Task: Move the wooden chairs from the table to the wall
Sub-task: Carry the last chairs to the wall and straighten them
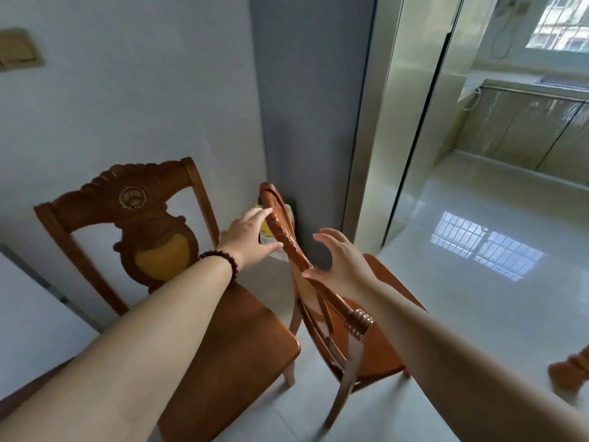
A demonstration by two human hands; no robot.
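At nine o'clock, one carved reddish-brown wooden chair with a yellow oval panel in its back [153, 237] stands with its back against the pale matte wall [143, 106], so that one looks done. Its crest is scalloped with a round medallion, and its seat is smooth and lightly glossy.

Just right of it, near the centre, a second wooden chair, seen edge-on [282, 228], sits by the corner where the dull grey wall panel [306, 106] begins. Its ridged top rail runs from twelve towards five o'clock. It seems turned sideways to the wall, so I'd say it wants squaring up.

The left hand [247, 237], a dark bead bracelet [220, 260] on its wrist, lays nearly straight fingers against the rail's far end. The right hand [338, 263] is spread wide and holds nothing, its thumb just at the rail; whether it touches, I cannot tell.

Further right, the glossy pale tiled floor [478, 298] mirrors a window. At four o'clock, a carved wooden piece at the edge [570, 371], blurred, may be another chair to fetch.
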